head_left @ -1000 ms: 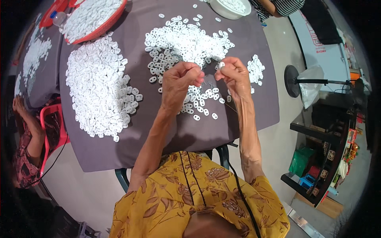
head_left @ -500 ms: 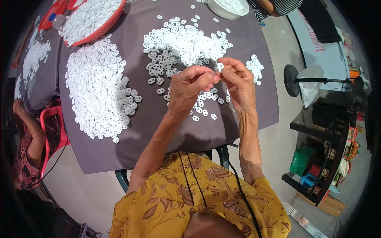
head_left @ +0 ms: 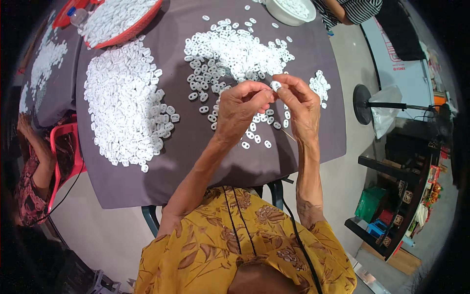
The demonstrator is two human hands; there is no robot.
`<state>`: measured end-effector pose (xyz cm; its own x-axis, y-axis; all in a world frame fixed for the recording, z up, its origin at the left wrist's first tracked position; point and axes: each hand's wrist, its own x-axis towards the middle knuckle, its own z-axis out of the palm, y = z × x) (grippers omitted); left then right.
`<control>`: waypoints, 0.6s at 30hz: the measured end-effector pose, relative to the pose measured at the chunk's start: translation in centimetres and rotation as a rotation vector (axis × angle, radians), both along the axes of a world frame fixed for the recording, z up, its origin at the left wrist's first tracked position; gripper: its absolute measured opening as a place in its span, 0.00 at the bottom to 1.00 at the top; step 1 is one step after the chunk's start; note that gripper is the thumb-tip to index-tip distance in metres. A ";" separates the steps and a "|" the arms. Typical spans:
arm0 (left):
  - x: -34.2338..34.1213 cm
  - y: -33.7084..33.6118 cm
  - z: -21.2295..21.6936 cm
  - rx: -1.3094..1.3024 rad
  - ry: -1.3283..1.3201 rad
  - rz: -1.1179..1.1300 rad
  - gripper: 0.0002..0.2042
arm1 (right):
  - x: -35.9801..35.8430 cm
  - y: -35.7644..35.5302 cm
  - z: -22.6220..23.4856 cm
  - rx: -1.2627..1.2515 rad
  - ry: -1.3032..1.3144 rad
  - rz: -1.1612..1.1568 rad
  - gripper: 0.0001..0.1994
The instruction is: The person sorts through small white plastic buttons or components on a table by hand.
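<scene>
My right hand [head_left: 302, 105] pinches a small white oval plastic piece with two holes [head_left: 275, 85] between thumb and fingers. Close beside it, my left hand [head_left: 240, 110] has its fingertips pressed together; whatever they may hold is too small or hidden to make out. Both hands are raised over the grey-brown tablecloth [head_left: 196, 161]. Beyond them spreads a loose heap of the same white two-holed pieces [head_left: 240, 54], with several stray ones below the hands. By my right wrist a thin stick [head_left: 289, 134] shows.
A large pile of white pieces [head_left: 122, 108] covers the table's left side, below a heaped red basket [head_left: 129, 34]. At the far edge stands a white bowl [head_left: 293, 19]. A small cluster [head_left: 319, 88] lies right. Other people's arms [head_left: 39, 147] show left and far right.
The view has shifted slightly, so the table's contents sit a little further right and higher. Both hands keep their pinch; the white piece in my right hand has tilted a little.
</scene>
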<state>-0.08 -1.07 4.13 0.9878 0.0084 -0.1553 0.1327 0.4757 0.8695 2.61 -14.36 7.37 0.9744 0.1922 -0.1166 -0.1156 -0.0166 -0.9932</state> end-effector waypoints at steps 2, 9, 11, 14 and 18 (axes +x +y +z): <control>0.0 0.0 -0.1 0.013 0.009 -0.002 0.06 | 0.0 0.1 0.0 -0.022 -0.011 0.008 0.11; 0.1 -0.1 -0.6 0.038 0.012 -0.009 0.07 | 0.0 -0.2 -0.3 -0.065 -0.042 0.029 0.11; 0.1 -0.1 -0.6 0.036 0.011 -0.011 0.06 | -0.1 -0.2 -0.3 -0.072 -0.045 0.030 0.11; 0.1 -0.2 -0.7 0.037 0.016 -0.008 0.06 | 0.0 -0.3 -0.3 -0.084 -0.041 0.035 0.11; 0.1 -0.5 -0.7 0.030 0.030 0.005 0.06 | 0.3 -0.6 -1.0 0.082 0.040 0.044 0.11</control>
<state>-0.01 -1.58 3.47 0.9826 0.0186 -0.1849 0.1569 0.4502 0.8791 2.86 -14.95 6.42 0.9596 0.2452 -0.1378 -0.1565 0.0581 -0.9860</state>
